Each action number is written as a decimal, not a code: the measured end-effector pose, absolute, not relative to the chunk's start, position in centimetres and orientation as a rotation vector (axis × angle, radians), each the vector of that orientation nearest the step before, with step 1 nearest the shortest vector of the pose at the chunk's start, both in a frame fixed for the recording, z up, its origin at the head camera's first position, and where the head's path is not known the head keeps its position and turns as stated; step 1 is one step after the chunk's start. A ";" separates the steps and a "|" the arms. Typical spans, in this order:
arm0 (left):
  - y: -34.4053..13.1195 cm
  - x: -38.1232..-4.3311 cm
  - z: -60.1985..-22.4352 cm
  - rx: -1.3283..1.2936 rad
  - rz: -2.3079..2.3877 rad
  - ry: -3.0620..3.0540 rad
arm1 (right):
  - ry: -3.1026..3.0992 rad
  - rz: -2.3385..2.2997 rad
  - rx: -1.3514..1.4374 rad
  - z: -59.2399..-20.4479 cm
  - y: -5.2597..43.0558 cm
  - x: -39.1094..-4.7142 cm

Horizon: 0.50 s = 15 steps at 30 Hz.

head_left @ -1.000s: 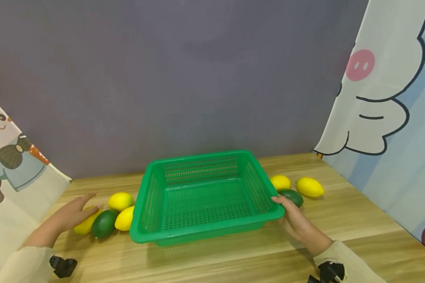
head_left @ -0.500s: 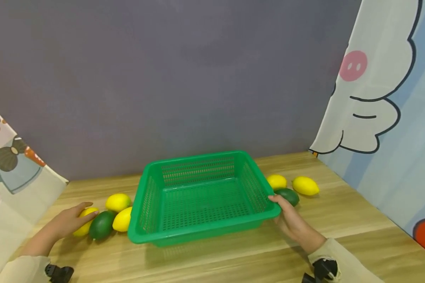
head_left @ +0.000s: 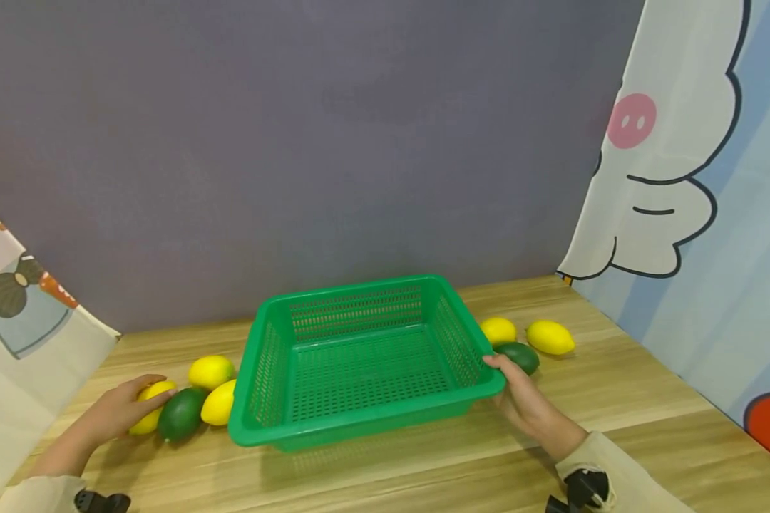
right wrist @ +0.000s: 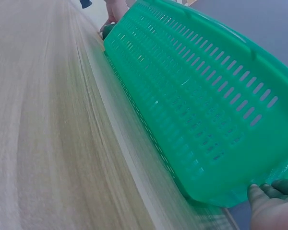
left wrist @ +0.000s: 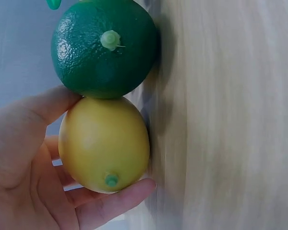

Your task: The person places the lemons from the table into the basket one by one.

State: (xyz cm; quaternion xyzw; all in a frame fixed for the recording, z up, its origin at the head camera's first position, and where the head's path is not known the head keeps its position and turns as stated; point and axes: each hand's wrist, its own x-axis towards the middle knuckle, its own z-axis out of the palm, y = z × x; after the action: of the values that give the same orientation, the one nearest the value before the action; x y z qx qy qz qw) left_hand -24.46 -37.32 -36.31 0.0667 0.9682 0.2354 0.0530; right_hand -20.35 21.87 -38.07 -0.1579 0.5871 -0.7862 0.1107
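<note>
My left hand (head_left: 117,413) holds a yellow lemon (left wrist: 104,143) at the left of the table, thumb on one side and fingers round the other. Touching that lemon is a dark green, avocado-like fruit (head_left: 181,415). Two more lemons lie close by, one behind (head_left: 210,372) and another (head_left: 219,405) against the basket's left side. A green plastic basket (head_left: 366,423) with slotted walls stands in the middle; nothing lies in it. My right hand (head_left: 534,410) grips its front right corner, thumb over the rim and fingers underneath, as the right wrist view shows.
Right of the basket lie a lemon (head_left: 498,330), a dark green fruit (head_left: 518,357) and another lemon (head_left: 550,337). The wooden table (head_left: 423,463) meets a grey wall (head_left: 359,142) behind. Printed cloths hang at left (head_left: 13,306) and right (head_left: 667,178).
My left hand has come down over the outer left lemon, and its fingers have closed round it. The right hand stays on the basket's corner. The head view has shifted slightly.
</note>
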 end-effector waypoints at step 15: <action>-37.5 -24.5 -36.6 0.205 0.701 3.028 | 1.696 -2.314 -0.482 -38.6 22.1 -20.1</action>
State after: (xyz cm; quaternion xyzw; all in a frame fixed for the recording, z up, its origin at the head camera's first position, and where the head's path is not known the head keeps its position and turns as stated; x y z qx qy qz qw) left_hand -24.46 -37.53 -36.57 0.0659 0.9720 0.2250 0.0135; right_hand -20.09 22.15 -38.55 -0.1644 0.5790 -0.7901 0.1159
